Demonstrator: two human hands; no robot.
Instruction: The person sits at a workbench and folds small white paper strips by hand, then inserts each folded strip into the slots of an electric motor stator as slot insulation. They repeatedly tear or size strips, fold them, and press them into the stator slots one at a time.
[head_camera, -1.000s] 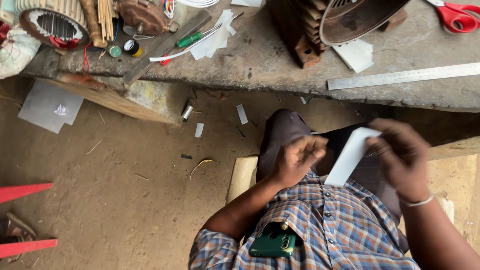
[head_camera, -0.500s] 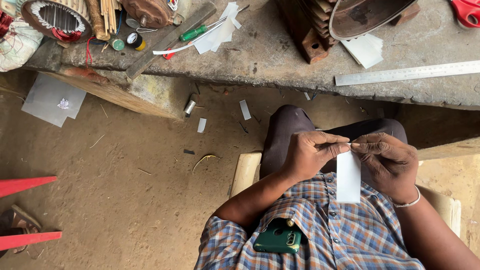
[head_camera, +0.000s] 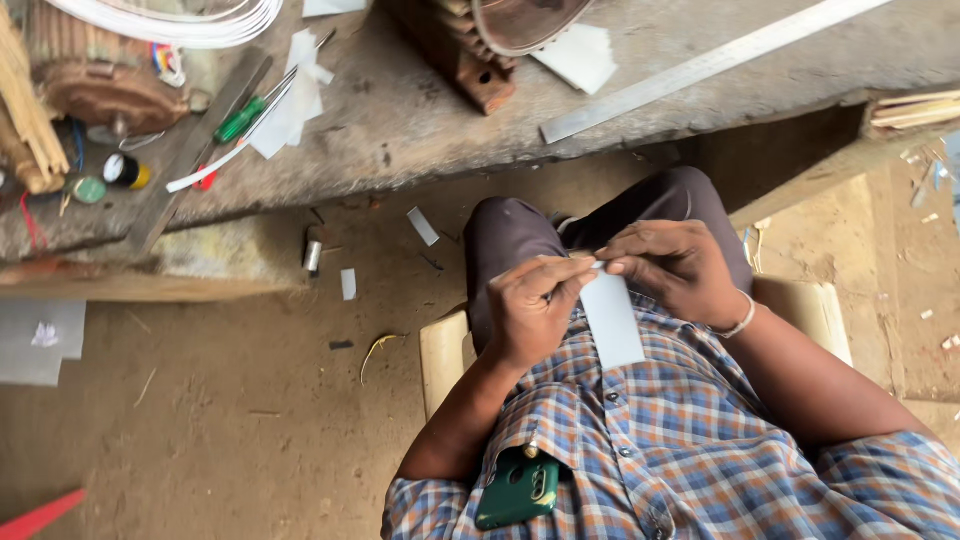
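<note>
I see both hands pinching the top end of a white paper strip (head_camera: 612, 318) over the lap. Left hand (head_camera: 530, 310) and right hand (head_camera: 675, 270) meet fingertip to fingertip. The strip's long axis hangs from them toward the checked shirt (head_camera: 650, 450).

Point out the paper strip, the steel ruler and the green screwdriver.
paper strip (head_camera: 613, 320), head view, middle of the sheet below the hands
steel ruler (head_camera: 700, 70), head view, mid-length of the blade on the bench
green screwdriver (head_camera: 240, 119), head view, its green handle

Left hand (head_camera: 530, 310) and right hand (head_camera: 675, 270) meet fingertip to fingertip, grips pinched.
</note>
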